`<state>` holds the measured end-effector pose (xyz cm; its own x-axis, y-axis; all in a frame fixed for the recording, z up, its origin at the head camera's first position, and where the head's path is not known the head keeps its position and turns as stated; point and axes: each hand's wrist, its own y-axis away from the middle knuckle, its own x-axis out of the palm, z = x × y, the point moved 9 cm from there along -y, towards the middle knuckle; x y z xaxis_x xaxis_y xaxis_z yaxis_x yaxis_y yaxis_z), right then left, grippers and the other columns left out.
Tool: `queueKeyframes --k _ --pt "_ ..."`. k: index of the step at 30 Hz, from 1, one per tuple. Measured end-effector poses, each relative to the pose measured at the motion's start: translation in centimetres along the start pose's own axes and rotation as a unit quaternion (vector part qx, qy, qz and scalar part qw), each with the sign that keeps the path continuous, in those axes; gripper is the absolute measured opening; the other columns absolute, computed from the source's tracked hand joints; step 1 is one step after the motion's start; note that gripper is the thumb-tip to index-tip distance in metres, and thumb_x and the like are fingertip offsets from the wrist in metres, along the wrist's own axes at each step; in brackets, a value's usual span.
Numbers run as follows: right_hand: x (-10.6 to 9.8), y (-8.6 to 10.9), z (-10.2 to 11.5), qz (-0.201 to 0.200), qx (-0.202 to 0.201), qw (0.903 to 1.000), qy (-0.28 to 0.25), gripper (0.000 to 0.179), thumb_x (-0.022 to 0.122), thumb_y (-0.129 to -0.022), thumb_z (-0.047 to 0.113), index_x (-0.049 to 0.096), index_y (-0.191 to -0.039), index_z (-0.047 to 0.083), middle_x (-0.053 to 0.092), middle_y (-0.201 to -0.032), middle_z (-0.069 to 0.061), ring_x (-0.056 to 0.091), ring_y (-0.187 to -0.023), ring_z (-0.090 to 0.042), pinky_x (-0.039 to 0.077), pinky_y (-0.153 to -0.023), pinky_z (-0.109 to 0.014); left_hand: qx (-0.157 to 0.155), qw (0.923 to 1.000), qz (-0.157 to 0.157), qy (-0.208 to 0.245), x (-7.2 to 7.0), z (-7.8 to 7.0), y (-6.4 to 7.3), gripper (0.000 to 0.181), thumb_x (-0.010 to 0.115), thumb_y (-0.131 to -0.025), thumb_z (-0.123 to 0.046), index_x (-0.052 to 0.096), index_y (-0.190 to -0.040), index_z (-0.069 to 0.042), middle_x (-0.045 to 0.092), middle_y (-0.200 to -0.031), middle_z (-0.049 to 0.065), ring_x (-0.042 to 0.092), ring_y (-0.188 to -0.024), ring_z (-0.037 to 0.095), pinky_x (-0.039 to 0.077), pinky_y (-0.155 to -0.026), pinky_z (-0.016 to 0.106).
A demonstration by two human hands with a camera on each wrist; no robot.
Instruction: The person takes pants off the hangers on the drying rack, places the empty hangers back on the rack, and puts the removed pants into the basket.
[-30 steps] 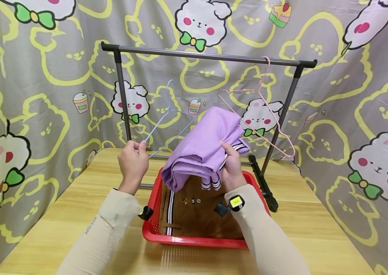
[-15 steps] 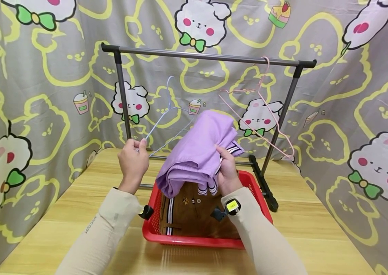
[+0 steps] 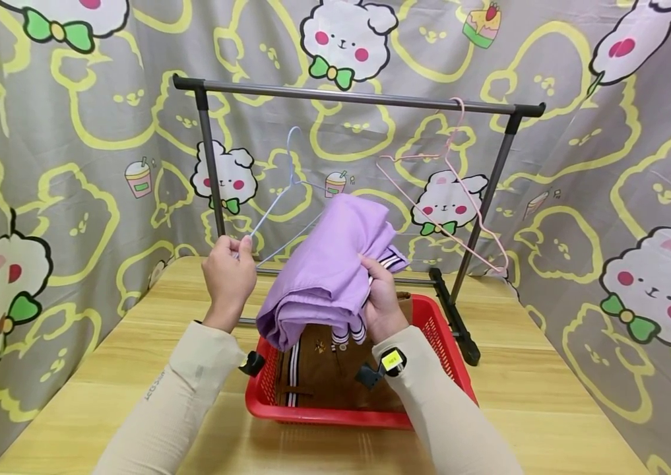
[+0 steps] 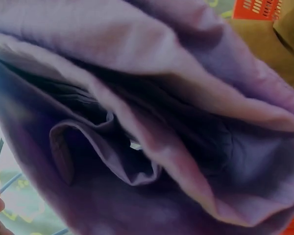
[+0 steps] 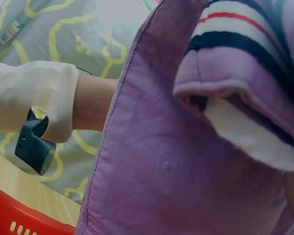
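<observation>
My left hand [image 3: 229, 280] grips one end of a thin light-blue clothes hanger [image 3: 291, 177], whose hook points up. Part of that hanger is hidden behind a folded purple garment [image 3: 323, 257] with black-and-white striped trim. The garment's lower edge is pinched by my right hand [image 3: 384, 300], thumb on top and the other fingers mostly out of sight under the cloth. In the left wrist view its open folds [image 4: 112, 200] fill most of the picture; the right wrist view shows its stitched edge and a striped band [image 5: 230, 44].
Below the hands a red plastic basket [image 3: 335, 417] holds a brown garment [image 3: 359, 389] with a striped side band. Behind it stands a dark metal rack [image 3: 335, 96] with a pink hanger [image 3: 447, 154] on its rail. A patterned curtain [image 3: 92, 231] surrounds the wooden table [image 3: 109, 382].
My right hand has carried the purple garment left and slightly down, closer to my left hand. The blue hanger has risen a little at its hook, while the left hand has barely moved.
</observation>
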<state>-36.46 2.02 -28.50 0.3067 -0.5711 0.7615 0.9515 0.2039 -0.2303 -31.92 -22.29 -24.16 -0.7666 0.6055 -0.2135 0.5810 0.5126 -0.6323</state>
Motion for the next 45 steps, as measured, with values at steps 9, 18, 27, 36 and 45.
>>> queueKeyframes --k 9,18,27,36,45 --pt "0.4 0.3 -1.1 0.016 0.026 0.9995 -0.013 0.013 0.041 -0.095 0.003 0.053 -0.099 0.002 0.062 -0.093 -0.004 0.061 -0.085 -0.012 0.049 -0.082 -0.023 -0.005 1.0000 -0.007 0.002 -0.1 -0.1 -0.3 0.027 0.061 -0.095 -0.019 0.058 -0.080 0.002 0.061 -0.072 0.022 0.056 -0.072 0.042 0.040 -0.064 0.049" --pt "0.5 0.5 -2.1 0.032 0.041 0.9986 -0.002 0.011 0.046 -0.094 0.006 0.058 -0.095 0.004 0.064 -0.090 -0.002 0.062 -0.084 -0.010 0.050 -0.081 -0.023 0.003 0.9995 -0.028 0.015 -0.5 -0.7 -0.4 0.026 0.063 -0.094 -0.017 0.058 -0.077 0.002 0.062 -0.070 0.022 0.057 -0.068 0.040 0.040 -0.062 0.048" --pt "0.1 0.8 -2.7 0.036 0.061 0.9975 -0.006 0.011 0.045 -0.095 0.004 0.055 -0.098 0.003 0.063 -0.093 -0.004 0.063 -0.086 -0.012 0.050 -0.082 -0.024 0.010 0.9991 -0.036 0.019 -0.9 -1.1 -0.4 0.026 0.063 -0.093 -0.017 0.058 -0.078 0.003 0.061 -0.069 0.022 0.057 -0.067 0.040 0.040 -0.062 0.048" --pt "0.5 0.8 -2.4 0.043 0.050 0.9978 0.012 0.006 0.052 -0.092 0.007 0.057 -0.093 0.005 0.063 -0.088 -0.002 0.062 -0.081 -0.010 0.050 -0.078 -0.022 0.013 0.9989 -0.037 0.025 -1.0 -1.3 -0.9 0.027 0.062 -0.094 -0.017 0.059 -0.079 0.004 0.060 -0.070 0.022 0.056 -0.069 0.040 0.039 -0.062 0.046" --pt "0.0 1.3 -3.4 0.037 0.091 0.9951 0.013 0.014 0.042 -0.094 0.005 0.056 -0.097 0.005 0.064 -0.091 -0.003 0.063 -0.084 -0.011 0.050 -0.082 -0.023 0.000 0.9991 -0.034 0.023 -0.9 -0.8 -0.8 0.026 0.062 -0.094 -0.016 0.059 -0.079 0.005 0.060 -0.071 0.024 0.056 -0.074 0.043 0.039 -0.067 0.050"
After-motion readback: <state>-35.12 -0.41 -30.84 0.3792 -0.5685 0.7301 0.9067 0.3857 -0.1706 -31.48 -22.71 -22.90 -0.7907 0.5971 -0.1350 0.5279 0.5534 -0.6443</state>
